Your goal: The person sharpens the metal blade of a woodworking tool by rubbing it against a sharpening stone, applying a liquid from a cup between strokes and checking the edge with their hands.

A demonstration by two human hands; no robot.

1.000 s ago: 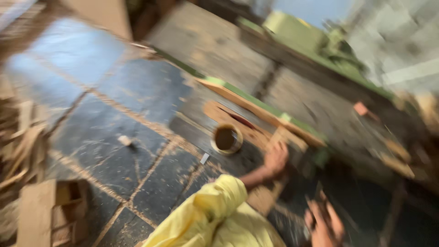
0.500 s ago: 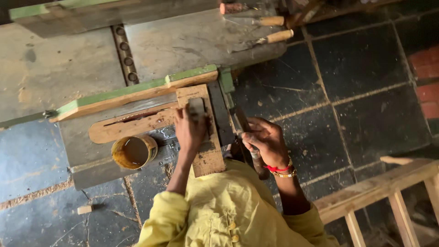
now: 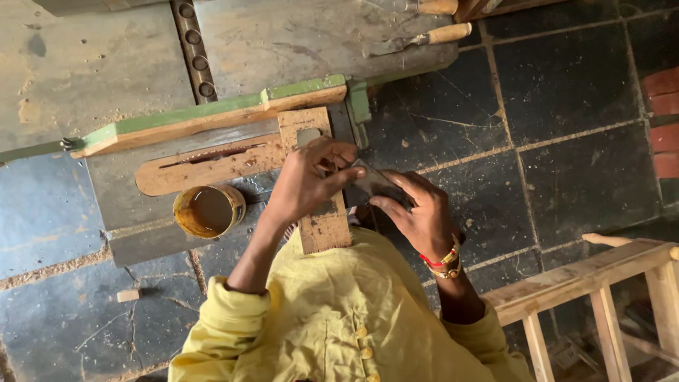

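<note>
A short wooden board (image 3: pixel 324 230) with a rectangular notch near its far end lies across the grey machine table (image 3: pixel 127 194). My left hand (image 3: pixel 305 182) is curled over the board's middle, and its fingertips reach a dark flat piece (image 3: pixel 371 185) at the board's right edge. My right hand (image 3: pixel 419 212), with a red and gold bangle at the wrist, holds that dark piece from the right. Both sleeves are yellow. What the dark piece is cannot be made out.
A tin (image 3: pixel 209 210) of brown liquid stands left of the board. Behind it are a slotted wooden insert (image 3: pixel 205 164) and a green-edged fence (image 3: pixel 212 117). Wooden-handled chisels (image 3: pixel 442 33) lie at the top. A wooden frame (image 3: pixel 601 276) stands at the lower right and bricks (image 3: pixel 665 113) at the right edge.
The view swung from a blurred sideways look to straight down over the machine table. My right hand came up beside the left, and both now meet at the board's right edge.
</note>
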